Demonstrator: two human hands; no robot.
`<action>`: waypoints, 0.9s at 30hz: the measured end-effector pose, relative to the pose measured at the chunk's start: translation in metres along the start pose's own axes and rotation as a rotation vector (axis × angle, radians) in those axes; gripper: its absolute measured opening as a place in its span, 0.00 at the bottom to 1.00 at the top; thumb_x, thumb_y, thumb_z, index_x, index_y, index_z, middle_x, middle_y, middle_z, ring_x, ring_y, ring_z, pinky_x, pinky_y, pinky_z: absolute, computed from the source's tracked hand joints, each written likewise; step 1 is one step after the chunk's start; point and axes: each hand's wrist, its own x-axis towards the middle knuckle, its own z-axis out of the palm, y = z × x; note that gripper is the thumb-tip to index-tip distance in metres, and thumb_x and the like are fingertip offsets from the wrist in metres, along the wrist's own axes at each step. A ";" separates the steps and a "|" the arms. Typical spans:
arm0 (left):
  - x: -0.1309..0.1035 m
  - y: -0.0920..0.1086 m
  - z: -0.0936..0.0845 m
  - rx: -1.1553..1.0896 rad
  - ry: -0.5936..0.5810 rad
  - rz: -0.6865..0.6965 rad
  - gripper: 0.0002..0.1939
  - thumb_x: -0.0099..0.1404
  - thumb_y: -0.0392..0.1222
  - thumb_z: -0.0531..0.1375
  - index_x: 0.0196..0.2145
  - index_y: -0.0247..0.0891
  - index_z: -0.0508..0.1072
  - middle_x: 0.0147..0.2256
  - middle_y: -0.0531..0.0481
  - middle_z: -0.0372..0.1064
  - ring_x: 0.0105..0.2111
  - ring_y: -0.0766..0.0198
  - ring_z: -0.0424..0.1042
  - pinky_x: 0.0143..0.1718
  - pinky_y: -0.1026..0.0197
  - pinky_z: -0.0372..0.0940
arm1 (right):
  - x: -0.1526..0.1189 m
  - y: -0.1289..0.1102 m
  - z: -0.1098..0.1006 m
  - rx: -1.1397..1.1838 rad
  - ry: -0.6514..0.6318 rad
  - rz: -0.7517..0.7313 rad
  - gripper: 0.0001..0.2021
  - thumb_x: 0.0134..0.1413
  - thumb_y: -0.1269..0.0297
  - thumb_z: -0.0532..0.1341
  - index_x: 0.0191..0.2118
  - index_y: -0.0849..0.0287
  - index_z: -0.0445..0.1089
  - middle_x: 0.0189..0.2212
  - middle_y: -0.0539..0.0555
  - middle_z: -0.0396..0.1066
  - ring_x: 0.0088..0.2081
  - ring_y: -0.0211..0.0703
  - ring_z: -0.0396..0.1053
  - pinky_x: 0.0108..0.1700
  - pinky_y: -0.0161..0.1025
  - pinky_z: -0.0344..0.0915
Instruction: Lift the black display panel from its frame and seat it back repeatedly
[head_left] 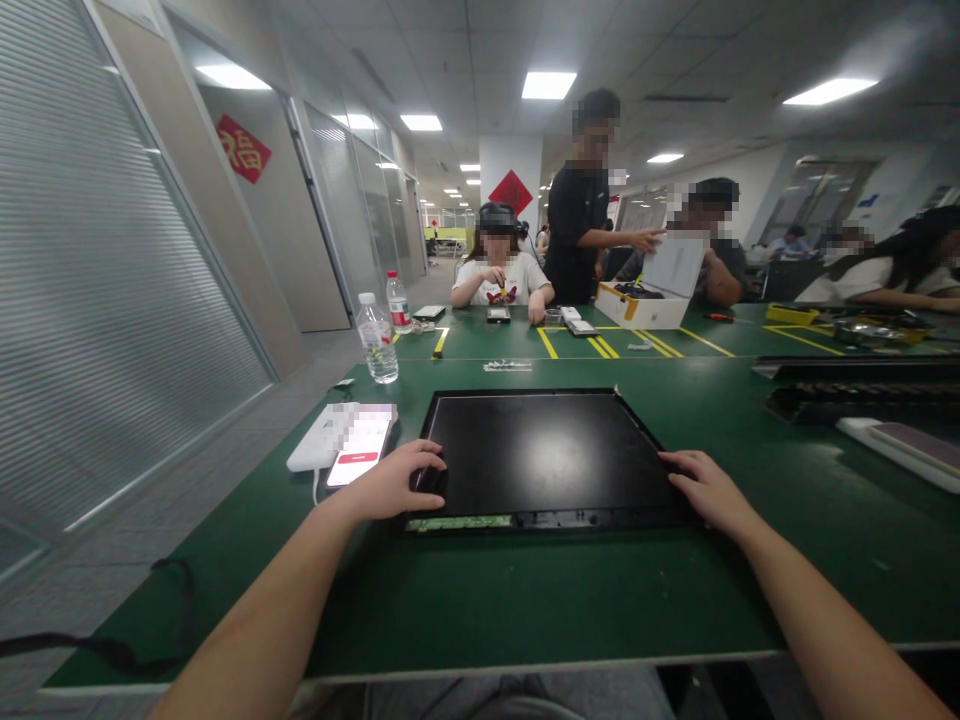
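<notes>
A flat black display panel (pixel 517 450) with a dark frame lies on the green table in front of me. A strip of green circuit board (pixel 465 523) shows along its near edge, towards the left. My left hand (pixel 409 480) grips the panel's left side near the front corner, its fingers curled over the border and the thumb lower down. On the opposite side, my right hand (pixel 705 487) holds the right edge, with the fingertips on the frame and the thumb beneath them. The undersides of both grips are hidden.
Left of the panel are a lit phone (pixel 362 450), a white device (pixel 319 440) with a cable, and a water bottle (pixel 376 340). Black metal strips (pixel 862 402) and another phone (pixel 919 447) lie at right. Several people sit or stand beyond, near an opened white box (pixel 652 305).
</notes>
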 end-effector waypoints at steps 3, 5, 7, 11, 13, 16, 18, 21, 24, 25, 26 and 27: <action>-0.001 0.000 -0.003 0.042 -0.051 0.019 0.27 0.53 0.54 0.68 0.50 0.46 0.77 0.63 0.43 0.59 0.61 0.45 0.62 0.59 0.50 0.60 | 0.000 0.000 0.000 -0.006 -0.004 -0.006 0.17 0.51 0.66 0.58 0.45 0.53 0.79 0.48 0.58 0.71 0.52 0.49 0.70 0.60 0.44 0.63; -0.002 0.000 -0.005 0.055 -0.082 0.031 0.29 0.52 0.53 0.69 0.52 0.45 0.76 0.64 0.43 0.58 0.62 0.45 0.61 0.60 0.49 0.59 | 0.001 0.001 0.000 -0.008 -0.013 -0.007 0.18 0.51 0.67 0.58 0.46 0.55 0.78 0.48 0.58 0.70 0.52 0.49 0.70 0.60 0.44 0.62; -0.003 0.001 -0.006 0.065 -0.102 0.036 0.29 0.52 0.52 0.69 0.52 0.45 0.75 0.64 0.44 0.57 0.62 0.45 0.60 0.60 0.49 0.59 | 0.002 0.002 0.001 -0.010 -0.017 -0.008 0.18 0.50 0.67 0.58 0.46 0.56 0.78 0.48 0.59 0.70 0.52 0.49 0.69 0.60 0.44 0.62; -0.003 0.003 -0.007 0.079 -0.105 0.055 0.29 0.53 0.50 0.69 0.52 0.45 0.74 0.64 0.45 0.57 0.61 0.47 0.61 0.59 0.50 0.60 | 0.002 0.002 0.002 -0.008 -0.009 -0.016 0.18 0.51 0.66 0.58 0.46 0.55 0.79 0.48 0.59 0.70 0.52 0.50 0.69 0.59 0.44 0.62; -0.003 0.002 -0.007 0.080 -0.096 0.084 0.28 0.54 0.50 0.69 0.53 0.46 0.74 0.63 0.46 0.58 0.61 0.48 0.62 0.59 0.51 0.60 | 0.002 0.002 0.002 -0.008 -0.012 -0.014 0.18 0.51 0.66 0.58 0.46 0.56 0.79 0.48 0.59 0.70 0.53 0.50 0.69 0.60 0.44 0.62; -0.003 0.002 -0.007 0.089 -0.077 0.136 0.28 0.54 0.49 0.69 0.53 0.46 0.73 0.62 0.46 0.60 0.61 0.49 0.63 0.60 0.52 0.60 | 0.001 0.001 0.001 -0.013 -0.013 -0.006 0.18 0.52 0.66 0.58 0.46 0.56 0.78 0.49 0.59 0.70 0.53 0.50 0.69 0.59 0.44 0.62; -0.003 0.002 -0.007 0.094 -0.076 0.168 0.27 0.55 0.48 0.69 0.53 0.45 0.74 0.61 0.46 0.62 0.60 0.49 0.64 0.60 0.52 0.60 | 0.001 0.001 0.001 -0.016 -0.010 -0.004 0.17 0.52 0.66 0.58 0.46 0.55 0.79 0.49 0.58 0.70 0.53 0.50 0.69 0.59 0.43 0.63; -0.003 0.003 -0.007 0.093 -0.081 0.203 0.26 0.55 0.47 0.69 0.52 0.45 0.74 0.60 0.45 0.63 0.59 0.50 0.65 0.59 0.53 0.60 | 0.001 0.001 0.001 -0.018 -0.010 -0.004 0.18 0.52 0.67 0.58 0.47 0.56 0.78 0.49 0.59 0.70 0.53 0.49 0.69 0.60 0.44 0.62; -0.003 0.003 -0.007 0.088 -0.074 0.217 0.26 0.56 0.46 0.69 0.52 0.45 0.74 0.60 0.45 0.63 0.59 0.50 0.65 0.59 0.52 0.60 | 0.001 0.001 0.001 -0.018 -0.016 0.000 0.18 0.52 0.67 0.58 0.47 0.58 0.78 0.50 0.60 0.70 0.53 0.50 0.69 0.60 0.44 0.61; -0.003 0.002 -0.006 0.087 -0.070 0.221 0.25 0.56 0.46 0.68 0.52 0.45 0.74 0.60 0.46 0.63 0.59 0.50 0.65 0.59 0.52 0.60 | 0.001 0.000 0.001 -0.017 -0.016 0.001 0.18 0.52 0.67 0.58 0.47 0.59 0.78 0.50 0.60 0.70 0.53 0.50 0.69 0.60 0.44 0.61; -0.003 0.002 -0.006 0.087 -0.068 0.225 0.25 0.56 0.46 0.68 0.52 0.45 0.74 0.60 0.46 0.63 0.59 0.50 0.64 0.59 0.53 0.60 | 0.001 0.000 0.000 -0.017 -0.016 0.001 0.18 0.52 0.67 0.58 0.47 0.58 0.78 0.50 0.60 0.70 0.53 0.50 0.69 0.60 0.44 0.61; -0.003 0.002 -0.006 0.088 -0.067 0.228 0.25 0.56 0.46 0.68 0.52 0.46 0.74 0.60 0.46 0.63 0.60 0.50 0.64 0.59 0.53 0.60 | 0.001 -0.001 0.000 -0.017 -0.016 0.002 0.18 0.52 0.67 0.58 0.47 0.58 0.78 0.50 0.60 0.70 0.53 0.50 0.69 0.60 0.44 0.62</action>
